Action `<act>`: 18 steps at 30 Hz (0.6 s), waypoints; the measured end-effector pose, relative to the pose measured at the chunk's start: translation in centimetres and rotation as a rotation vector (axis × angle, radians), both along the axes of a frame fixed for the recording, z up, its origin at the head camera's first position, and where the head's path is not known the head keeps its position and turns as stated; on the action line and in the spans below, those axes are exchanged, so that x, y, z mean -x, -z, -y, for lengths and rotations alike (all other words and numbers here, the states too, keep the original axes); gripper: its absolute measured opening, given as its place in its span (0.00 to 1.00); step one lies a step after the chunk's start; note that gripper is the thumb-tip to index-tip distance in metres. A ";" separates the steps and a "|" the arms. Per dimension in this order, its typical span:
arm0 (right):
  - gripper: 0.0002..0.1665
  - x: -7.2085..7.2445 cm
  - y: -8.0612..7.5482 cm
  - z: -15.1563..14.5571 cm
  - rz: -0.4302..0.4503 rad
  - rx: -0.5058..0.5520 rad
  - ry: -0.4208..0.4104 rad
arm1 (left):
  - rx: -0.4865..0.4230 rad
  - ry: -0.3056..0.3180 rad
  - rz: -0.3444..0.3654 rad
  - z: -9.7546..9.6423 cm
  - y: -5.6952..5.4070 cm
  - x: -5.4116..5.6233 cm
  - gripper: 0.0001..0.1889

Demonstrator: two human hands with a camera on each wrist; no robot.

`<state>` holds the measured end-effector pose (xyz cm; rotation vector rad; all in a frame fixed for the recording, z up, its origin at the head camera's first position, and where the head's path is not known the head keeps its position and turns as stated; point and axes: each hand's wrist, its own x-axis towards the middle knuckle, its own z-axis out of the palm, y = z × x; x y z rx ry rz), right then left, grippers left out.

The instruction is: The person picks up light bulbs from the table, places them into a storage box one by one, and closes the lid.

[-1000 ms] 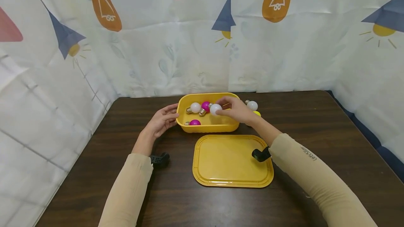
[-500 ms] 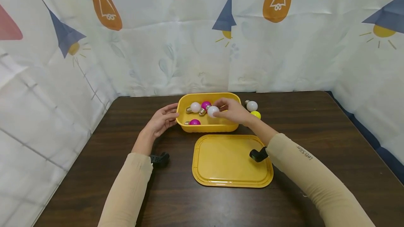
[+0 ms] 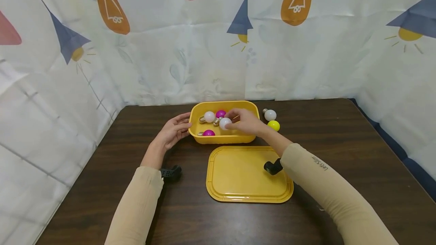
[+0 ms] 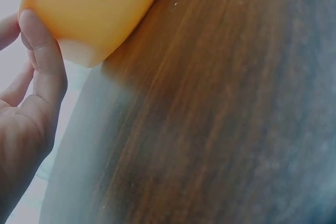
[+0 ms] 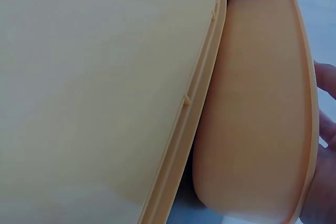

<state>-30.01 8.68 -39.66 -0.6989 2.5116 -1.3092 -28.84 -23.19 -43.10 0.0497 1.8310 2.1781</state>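
Right hand (image 3: 243, 121) has a white bulb (image 3: 224, 123) pinched between thumb and fingers, inside the yellow bin (image 3: 223, 139); can't tell if the bulb touches the bin floor; left hand (image 3: 174, 129) rests against the bin's left end, fingers pretty straight.

Only writing I can make out is on the right sleeve (image 3: 316, 184), looks like "Let's Slim".

Count in the bin: four bulbs, so the pinched one, a second white bulb (image 3: 209, 116), a far magenta bulb (image 3: 221, 113) and a near magenta bulb (image 3: 209, 133); outside, just past the right end, one loose white bulb (image 3: 270, 115) and one yellow bulb (image 3: 274, 125).

Room-wise, one flat yellow tray (image 3: 248, 177) lies just in front of the bin with a skinny gap between; the bin is near the back edge of the brown table (image 3: 184, 214), which runs wide on both sides; printed curtain (image 3: 207, 63) right behind.
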 end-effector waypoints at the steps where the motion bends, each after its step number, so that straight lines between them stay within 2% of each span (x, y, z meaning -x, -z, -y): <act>1: 0.22 0.0 0.0 0.1 -0.004 -0.009 -0.001 | 0.001 -0.001 0.001 0.0 0.0 0.0 0.33; 10: 0.21 0.2 0.3 0.6 -0.026 -0.050 -0.022 | -0.004 -0.001 -0.001 0.0 0.0 0.0 0.32; 18: 0.21 0.2 0.3 0.8 -0.009 -0.098 -0.065 | -0.001 0.000 -0.003 0.1 0.0 0.0 0.32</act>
